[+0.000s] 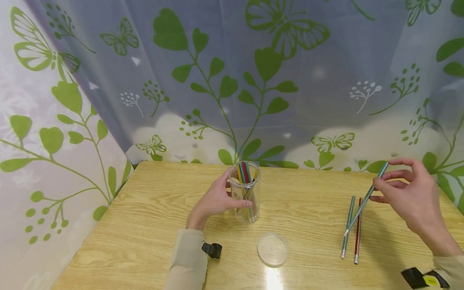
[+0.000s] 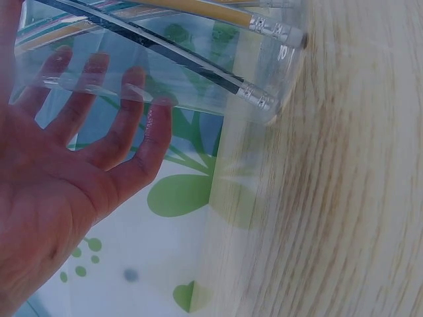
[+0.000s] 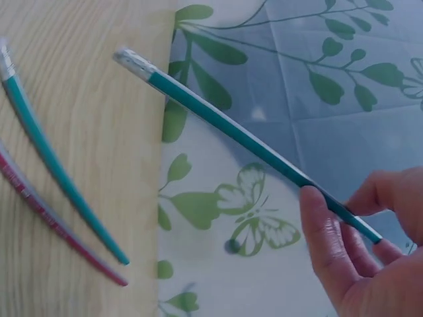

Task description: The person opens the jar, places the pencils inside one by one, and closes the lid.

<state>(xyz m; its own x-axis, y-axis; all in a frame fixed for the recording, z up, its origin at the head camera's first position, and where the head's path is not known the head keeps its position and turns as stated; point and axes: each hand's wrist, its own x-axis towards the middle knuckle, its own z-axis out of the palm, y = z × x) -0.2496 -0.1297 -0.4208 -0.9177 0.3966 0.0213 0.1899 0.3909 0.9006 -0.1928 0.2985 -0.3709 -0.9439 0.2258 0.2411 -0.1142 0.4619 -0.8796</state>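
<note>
A clear jar [image 1: 256, 205] with several pencils [image 1: 245, 173] in it stands near the table's back edge. My left hand [image 1: 219, 197] grips it round its left side, thumb across the front. Inside, in the left wrist view, a black pencil [image 2: 172, 53] leans with its white eraser end at the jar's bottom. On the right, my right hand [image 1: 413, 189] pinches a teal pencil [image 1: 366, 197] near its upper end, eraser end pointing down and left. Beneath it on the table lie another teal pencil [image 1: 344, 245] and a red pencil [image 1: 357, 241], side by side.
A round clear lid [image 1: 272, 250] lies on the wooden table [image 1: 137, 225] in front of the jar. Behind the table hangs a curtain [image 1: 319, 100] with green leaves and butterflies, and another patterned cloth [image 1: 40, 133] hangs at the left.
</note>
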